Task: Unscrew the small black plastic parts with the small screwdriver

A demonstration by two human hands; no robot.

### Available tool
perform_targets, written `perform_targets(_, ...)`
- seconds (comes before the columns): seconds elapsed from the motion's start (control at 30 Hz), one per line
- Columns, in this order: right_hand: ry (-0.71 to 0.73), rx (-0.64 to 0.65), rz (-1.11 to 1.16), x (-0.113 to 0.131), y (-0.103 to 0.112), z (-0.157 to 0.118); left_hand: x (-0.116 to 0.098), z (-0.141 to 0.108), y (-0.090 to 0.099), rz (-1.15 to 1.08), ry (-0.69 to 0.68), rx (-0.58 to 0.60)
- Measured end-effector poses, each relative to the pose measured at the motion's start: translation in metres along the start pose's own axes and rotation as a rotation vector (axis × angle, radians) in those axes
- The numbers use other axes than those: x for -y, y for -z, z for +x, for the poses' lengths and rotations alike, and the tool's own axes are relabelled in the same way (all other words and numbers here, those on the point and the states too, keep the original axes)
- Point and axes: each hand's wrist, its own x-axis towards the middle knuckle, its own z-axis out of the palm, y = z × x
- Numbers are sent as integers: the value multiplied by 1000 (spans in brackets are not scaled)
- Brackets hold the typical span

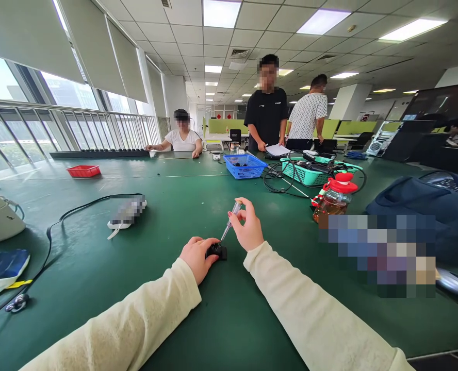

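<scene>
A small black part (222,253) lies on the green table at the centre, and my left hand (198,257) grips its left side between thumb and fingers. My right hand (247,225) is closed round a screwdriver (231,219) with a clear handle. The tool leans up to the right, and its tip meets the top of the black part, beside my left fingertips. Fine detail at the tip is too small to tell.
Beyond my hands on the green table (167,206) stand a blue basket (245,167), a green basket (310,175) with cables, and a red tray (83,171). A red-lidded jar (332,198) and dark blue bag (426,206) are right; a corded white device (126,212) is left. Several people are behind.
</scene>
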Motion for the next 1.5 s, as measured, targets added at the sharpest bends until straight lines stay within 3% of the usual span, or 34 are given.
perform_targets(0.27,445,91,-158,22,-6,-18,1,0,-2,35,-14,-14)
perform_targets(0.37,482,83,-164,21,-7,-19,2,0,-2,35,-14,-8)
perform_targets(0.47,341,26,-104,14,-6,-14,1,1,-1,17,-8,7)
perform_targets(0.73,-278,-85,149,-16,-2,5,-2,0,3,-2,23,34)
perform_targets(0.87,-372,-82,150,-21,0,8,-3,0,4,1,30,43)
perform_targets(1.2,46,-66,75,3,-8,-3,-6,-1,6,-1,48,56)
perform_targets(1.5,155,-125,-58,1,-6,-6,-4,-1,5,-5,53,49)
